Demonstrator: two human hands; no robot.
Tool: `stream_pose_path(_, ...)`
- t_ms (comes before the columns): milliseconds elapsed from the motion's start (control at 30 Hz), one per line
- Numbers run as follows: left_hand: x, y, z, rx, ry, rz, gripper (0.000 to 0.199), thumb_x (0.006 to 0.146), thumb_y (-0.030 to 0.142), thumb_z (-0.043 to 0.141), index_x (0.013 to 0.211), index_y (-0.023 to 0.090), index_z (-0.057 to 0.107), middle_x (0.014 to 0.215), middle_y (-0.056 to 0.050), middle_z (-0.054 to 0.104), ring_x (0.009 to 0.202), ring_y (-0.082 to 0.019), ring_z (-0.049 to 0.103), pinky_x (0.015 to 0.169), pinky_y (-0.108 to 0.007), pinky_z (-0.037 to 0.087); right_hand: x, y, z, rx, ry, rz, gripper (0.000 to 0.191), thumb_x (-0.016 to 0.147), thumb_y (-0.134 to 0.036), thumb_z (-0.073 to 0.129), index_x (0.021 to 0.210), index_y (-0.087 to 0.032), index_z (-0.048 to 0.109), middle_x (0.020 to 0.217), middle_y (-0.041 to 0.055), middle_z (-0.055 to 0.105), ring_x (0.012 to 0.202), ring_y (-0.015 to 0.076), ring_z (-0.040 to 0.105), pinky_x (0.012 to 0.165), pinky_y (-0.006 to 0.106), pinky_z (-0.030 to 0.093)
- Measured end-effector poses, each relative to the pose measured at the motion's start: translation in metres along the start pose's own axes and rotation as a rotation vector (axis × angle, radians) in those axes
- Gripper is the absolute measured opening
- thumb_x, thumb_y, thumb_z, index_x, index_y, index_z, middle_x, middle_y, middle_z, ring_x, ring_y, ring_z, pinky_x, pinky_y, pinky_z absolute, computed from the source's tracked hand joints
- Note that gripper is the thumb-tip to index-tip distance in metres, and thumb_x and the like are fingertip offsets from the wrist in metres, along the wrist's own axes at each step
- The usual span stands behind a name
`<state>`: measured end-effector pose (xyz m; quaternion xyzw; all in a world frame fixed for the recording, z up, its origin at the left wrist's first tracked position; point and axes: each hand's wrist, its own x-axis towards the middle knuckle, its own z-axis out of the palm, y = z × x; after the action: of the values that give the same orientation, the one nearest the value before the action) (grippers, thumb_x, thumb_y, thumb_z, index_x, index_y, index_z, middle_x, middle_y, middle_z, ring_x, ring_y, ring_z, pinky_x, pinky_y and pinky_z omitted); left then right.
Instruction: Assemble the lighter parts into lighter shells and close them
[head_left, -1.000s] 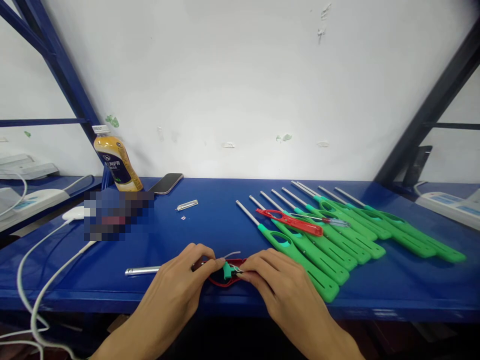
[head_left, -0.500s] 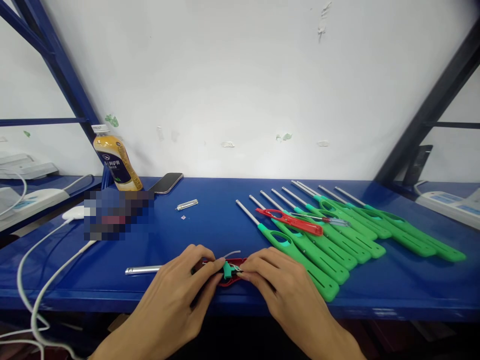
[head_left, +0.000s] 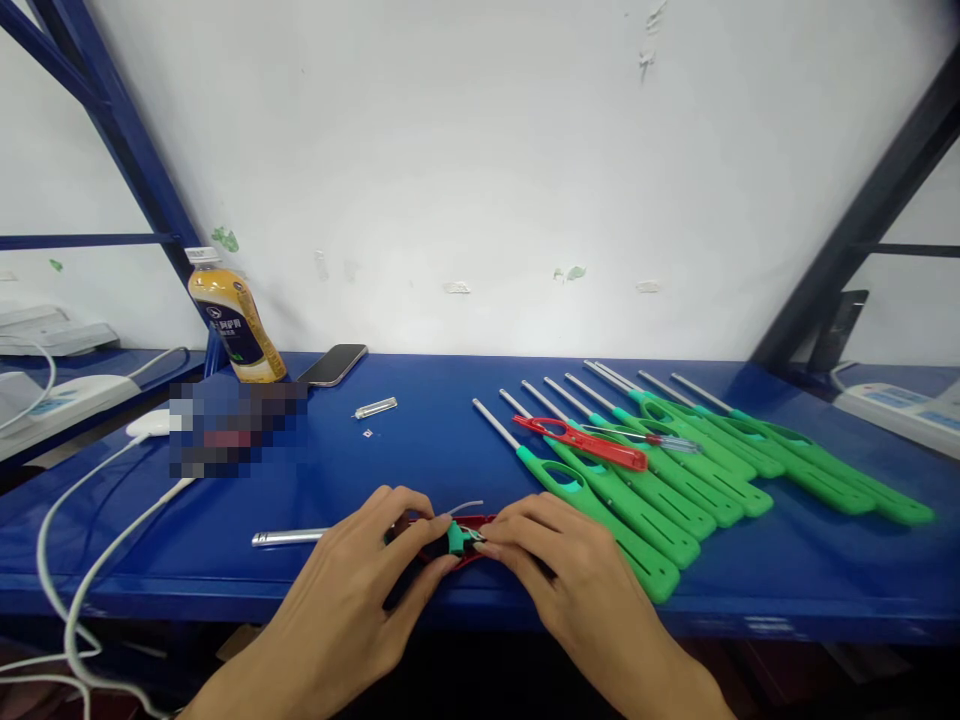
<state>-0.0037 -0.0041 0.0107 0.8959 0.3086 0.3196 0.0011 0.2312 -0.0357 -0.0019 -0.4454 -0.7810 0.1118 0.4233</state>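
Note:
Near the table's front edge lies a red lighter half-shell (head_left: 474, 522), its silver tube (head_left: 289, 537) pointing left. Inside it sit a green trigger piece (head_left: 456, 538) and thin wires. My left hand (head_left: 367, 570) is closed round the shell's left part, fingertips at the green piece. My right hand (head_left: 581, 570) pinches at the right of the green piece, by the wires; fingers partly hide the shell. A thin clear tube (head_left: 466, 506) sticks up behind the green piece. A second red half-shell (head_left: 600, 446) and a screwdriver (head_left: 671, 442) rest on several green lighters (head_left: 622, 540).
At the back left stand a yellow bottle (head_left: 238, 330) and a phone (head_left: 337, 365). A small clear part (head_left: 376, 408) lies mid-table. White cables (head_left: 90, 490) hang over the left front edge. Power strips (head_left: 900, 410) are at the sides.
The fingertips of my left hand have shifted slightly, its thumb now further right below the green piece. My right hand has barely moved.

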Motion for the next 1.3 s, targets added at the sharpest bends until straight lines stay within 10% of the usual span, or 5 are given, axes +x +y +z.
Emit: stream_pose_path(1300, 0.0026, -0.0015, 0.0027, -0.027, -0.004, 0.013, 0.027, 0.113, 0.022, 0.048, 0.13, 0.025, 0.069, 0.103, -0.004, 0.064, 0.079, -0.015, 0.067, 0.069, -0.027, 0.055, 0.0001, -0.0007, 0.0002, -0.014, 0.029, 0.024, 0.019, 0.109, -0.022, 0.055, 0.1, -0.024, 0.072, 0.096, -0.0001, 0.076, 0.084, 0.0185, 0.071, 0.08, 0.031, 0.055)
